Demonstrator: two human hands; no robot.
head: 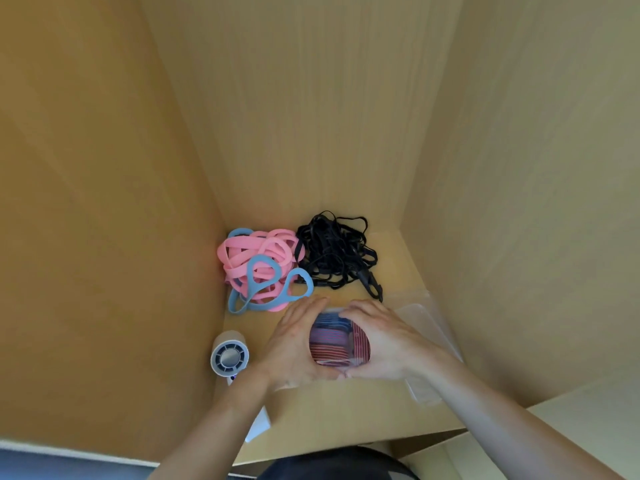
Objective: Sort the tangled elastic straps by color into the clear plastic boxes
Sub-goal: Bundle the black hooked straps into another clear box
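Left hand and right hand clasp the strap-filled clear box, lower centre, likely steadying it.

I see both grips cupped round a small clear plastic box on the floor of a tall cardboard carton. The left grip and the right grip meet at the fingertips and thumbs. Inside the box lie red-and-blue striped straps. Just beyond the left grip, in the far left corner, sits a pink and blue tangle, touching a black tangle on its right. Another clear plastic piece lies under my right grip. A white cylinder stands near left.
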